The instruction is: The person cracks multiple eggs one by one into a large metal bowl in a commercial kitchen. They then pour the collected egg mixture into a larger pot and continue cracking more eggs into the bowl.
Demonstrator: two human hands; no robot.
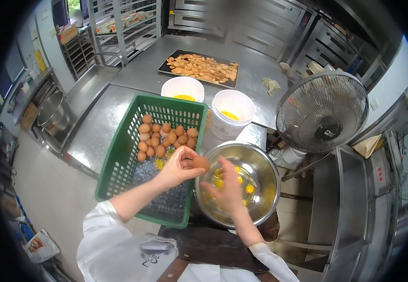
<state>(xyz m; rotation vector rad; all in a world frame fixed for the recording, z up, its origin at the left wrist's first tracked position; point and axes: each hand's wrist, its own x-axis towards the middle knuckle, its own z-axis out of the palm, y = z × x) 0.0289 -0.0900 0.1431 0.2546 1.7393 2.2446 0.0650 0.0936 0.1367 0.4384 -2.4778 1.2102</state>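
A brown egg (201, 163) sits between the thumb and fingers of my left hand (179, 165), above the gap between crate and bowl. Over the stainless steel mixing bowl (272, 197) my right hand (228, 187) is blurred, its fingers apart and nothing seen in them. Several yolks (249, 188) lie in clear egg white inside the bowl. On the left stands a green plastic crate (114, 165) with a pile of brown eggs (160, 151) at its far end. Bubble-textured clear plastic (161, 197) lines its near part, with yellow yolk smears on it.
Behind are two white plastic buckets (230, 128) (182, 86) holding yellow liquid. Farther back, a black baking tray (233, 83) carries flat round biscuits. A crumpled cloth (271, 86) lies on the steel table (140, 75). A caged fan (322, 112) stands at the right.
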